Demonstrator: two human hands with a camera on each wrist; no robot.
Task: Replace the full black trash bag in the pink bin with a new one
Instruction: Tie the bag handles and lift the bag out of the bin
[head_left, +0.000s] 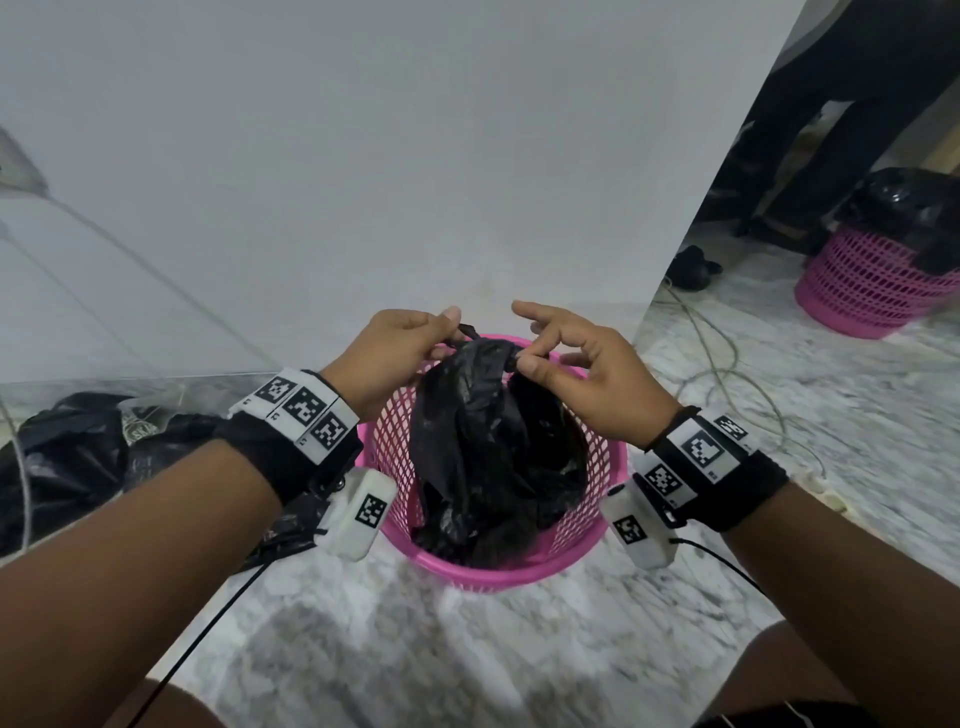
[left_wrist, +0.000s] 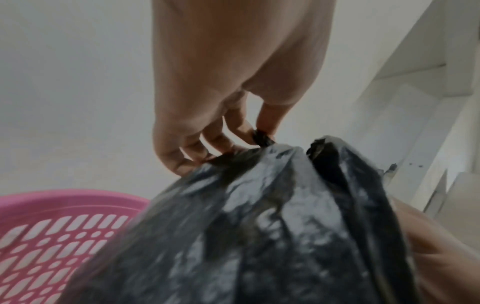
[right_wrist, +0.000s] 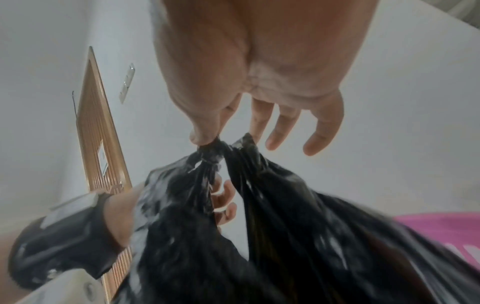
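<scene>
A pink mesh bin (head_left: 395, 431) stands on the marble floor against a white wall. Out of it rises a crumpled black trash bag (head_left: 483, 441), its top gathered into two twisted ends. My left hand (head_left: 415, 343) pinches the left end (left_wrist: 261, 137) between thumb and fingers. My right hand (head_left: 550, 353) pinches the right end (right_wrist: 211, 147) between thumb and forefinger, the other fingers spread. Both hands hover over the bin's far rim, close together. The bag's lower part hangs inside the bin (left_wrist: 64, 226). Pink rim (right_wrist: 441, 230) shows in the right wrist view too.
More black bags (head_left: 67, 457) lie on the floor at the left. A second pink bin (head_left: 878, 291) lined with black stands at the far right, beside a person's dark-trousered legs (head_left: 831, 130). Grey cables (head_left: 727, 374) snake across the floor on the right.
</scene>
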